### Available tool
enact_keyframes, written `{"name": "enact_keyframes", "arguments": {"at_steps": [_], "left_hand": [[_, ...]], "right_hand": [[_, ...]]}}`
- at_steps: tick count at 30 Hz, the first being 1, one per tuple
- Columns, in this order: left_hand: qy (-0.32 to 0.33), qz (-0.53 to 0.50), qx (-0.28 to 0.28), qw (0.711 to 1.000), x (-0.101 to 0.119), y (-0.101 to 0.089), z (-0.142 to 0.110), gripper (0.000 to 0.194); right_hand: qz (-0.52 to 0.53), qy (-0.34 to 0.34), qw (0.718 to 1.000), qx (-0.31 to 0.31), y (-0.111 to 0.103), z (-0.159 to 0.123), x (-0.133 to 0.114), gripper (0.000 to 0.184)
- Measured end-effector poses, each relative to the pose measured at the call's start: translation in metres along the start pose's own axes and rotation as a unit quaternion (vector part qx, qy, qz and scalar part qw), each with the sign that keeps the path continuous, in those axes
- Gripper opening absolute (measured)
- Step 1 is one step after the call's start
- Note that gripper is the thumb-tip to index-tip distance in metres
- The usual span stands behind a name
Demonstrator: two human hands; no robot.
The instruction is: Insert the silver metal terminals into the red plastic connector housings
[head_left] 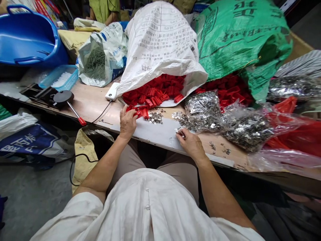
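Note:
My left hand is at the table's front edge, its fingers closed around a red plastic piece. Just beyond it, more red plastic pieces spill from the mouth of a white woven sack. Fingers pinched, my right hand rests by a small heap of shiny metal pieces; a small metal piece shows at its fingertips, partly hidden. Between the hands, a second little pile of metal pieces lies beside the red ones.
Clear plastic bags of metal pieces stand to the right, before a green sack. On the left are a hand press with a red-tipped lever, a white cabled device, a blue basket and a blue tub. A person is opposite.

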State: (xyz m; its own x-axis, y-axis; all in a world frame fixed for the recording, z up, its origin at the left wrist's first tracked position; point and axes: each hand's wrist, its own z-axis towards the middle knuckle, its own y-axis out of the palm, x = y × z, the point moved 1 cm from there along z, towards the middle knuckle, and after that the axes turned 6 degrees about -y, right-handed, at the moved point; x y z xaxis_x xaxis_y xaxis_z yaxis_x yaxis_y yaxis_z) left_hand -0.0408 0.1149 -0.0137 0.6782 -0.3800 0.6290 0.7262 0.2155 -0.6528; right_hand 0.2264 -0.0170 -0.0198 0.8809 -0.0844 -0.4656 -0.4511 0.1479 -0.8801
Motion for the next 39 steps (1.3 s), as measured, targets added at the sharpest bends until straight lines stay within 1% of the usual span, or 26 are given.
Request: {"name": "enact_keyframes", "arguments": {"at_steps": [1,2,3,4,5,6,7,8,9,11,13,15,18,20,22,25,33,39], "left_hand": [[-0.043,-0.063,0.003,0.997,0.002,-0.001,-0.004,0.013],[-0.097,-0.138,-0.002,0.986,0.005,-0.002,-0.009,0.012],[-0.158,-0.225,-0.021,0.961,0.008,-0.003,-0.014,0.012],[-0.220,-0.316,-0.053,0.921,0.012,-0.003,-0.019,0.014],[-0.277,-0.400,-0.094,0.868,0.017,-0.003,-0.025,0.017],[-0.323,-0.471,-0.141,0.809,0.022,-0.003,-0.030,0.022],[-0.355,-0.523,-0.183,0.753,0.028,-0.004,-0.035,0.028],[-0.376,-0.557,-0.218,0.708,0.034,-0.005,-0.040,0.034],[-0.386,-0.582,-0.242,0.674,0.040,-0.007,-0.045,0.039],[-0.397,-0.612,-0.269,0.629,0.051,-0.009,-0.053,0.043],[-0.412,-0.624,-0.284,0.600,0.058,-0.009,-0.060,0.039],[-0.433,-0.623,-0.293,0.582,0.064,-0.008,-0.067,0.030],[-0.450,-0.612,-0.307,0.573,0.070,-0.007,-0.075,0.020],[-0.450,-0.606,-0.319,0.574,0.074,-0.007,-0.079,0.019],[-0.448,-0.603,-0.327,0.574,0.077,-0.008,-0.082,0.020],[-0.449,-0.605,-0.328,0.570,0.081,-0.009,-0.085,0.021],[-0.464,-0.614,-0.317,0.554,0.092,-0.012,-0.086,0.016],[-0.480,-0.619,-0.298,0.545,0.093,-0.010,-0.087,0.011]], "right_hand": [[0.008,0.003,1.000,0.001,0.000,0.000,0.000,0.012],[0.021,0.008,1.000,0.005,0.000,0.001,0.000,0.013],[0.040,0.011,0.999,0.011,0.001,0.002,-0.001,0.015],[0.067,0.011,0.998,0.019,0.001,0.002,-0.001,0.018],[0.100,0.007,0.995,0.026,0.002,0.003,-0.003,0.022],[0.135,0.000,0.990,0.031,0.002,0.004,-0.005,0.024],[0.169,-0.008,0.985,0.034,0.002,0.005,-0.007,0.024],[0.200,-0.015,0.979,0.034,0.003,0.006,-0.010,0.022],[0.230,-0.020,0.973,0.031,0.003,0.007,-0.013,0.020],[0.290,-0.020,0.957,0.019,0.003,0.009,-0.020,0.020],[0.351,-0.015,0.936,-0.001,0.003,0.010,-0.028,0.023],[0.392,-0.018,0.919,-0.022,0.001,0.011,-0.036,0.025],[0.409,-0.036,0.911,-0.041,-0.001,0.011,-0.047,0.024],[0.398,-0.052,0.915,-0.047,-0.003,0.011,-0.052,0.022],[0.369,-0.068,0.925,-0.053,-0.004,0.009,-0.056,0.020],[0.337,-0.085,0.936,-0.060,-0.005,0.006,-0.060,0.017],[0.306,-0.123,0.944,-0.029,-0.009,-0.001,-0.062,0.015],[0.288,-0.154,0.945,-0.017,-0.009,-0.003,-0.061,0.014]]}}
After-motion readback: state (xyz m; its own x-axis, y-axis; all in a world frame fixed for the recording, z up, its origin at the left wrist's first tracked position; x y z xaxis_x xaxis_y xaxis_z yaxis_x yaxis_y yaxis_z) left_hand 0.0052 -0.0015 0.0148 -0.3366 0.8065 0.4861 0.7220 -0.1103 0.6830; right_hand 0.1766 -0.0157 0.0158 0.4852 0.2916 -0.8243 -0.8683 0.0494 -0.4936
